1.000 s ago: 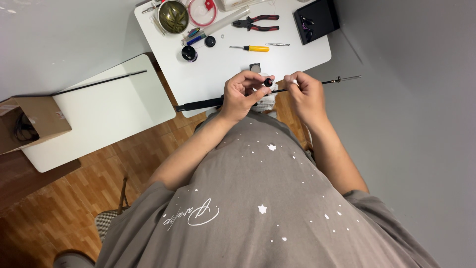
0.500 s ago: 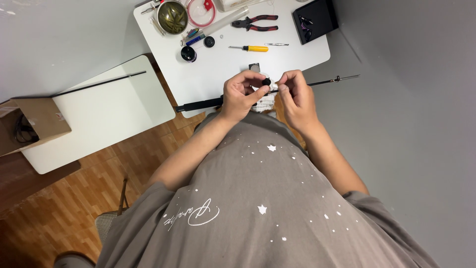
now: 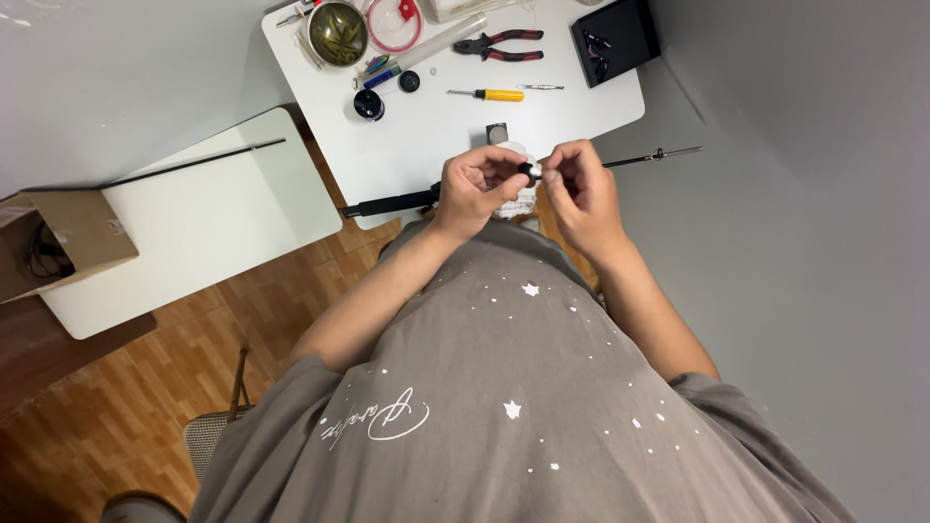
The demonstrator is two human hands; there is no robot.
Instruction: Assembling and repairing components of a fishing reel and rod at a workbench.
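Note:
Both hands meet over the near edge of the white table (image 3: pixel 426 136). My left hand (image 3: pixel 477 191) is closed around a long thin black rod (image 3: pixel 387 204); its thick handle sticks out to the left and its fine tip (image 3: pixel 659 155) to the right. My right hand (image 3: pixel 579 192) pinches a small black and silver part (image 3: pixel 530 170) on the rod, fingertips touching those of the left hand. A white piece (image 3: pixel 520 201) shows just below the hands, mostly hidden.
The table holds red-handled pliers (image 3: pixel 501 45), a yellow screwdriver (image 3: pixel 494 94), a dark round bowl (image 3: pixel 337 33), a black box (image 3: pixel 616 39) and small black caps (image 3: pixel 368 104). At the left, a second white table (image 3: pixel 194 232) carries a thin black stick (image 3: pixel 189 163), beside a cardboard box (image 3: pixel 60 237).
My right hand has slid left along the rod until its fingers meet my left hand at the small part. The left hand and rod stay nearly still.

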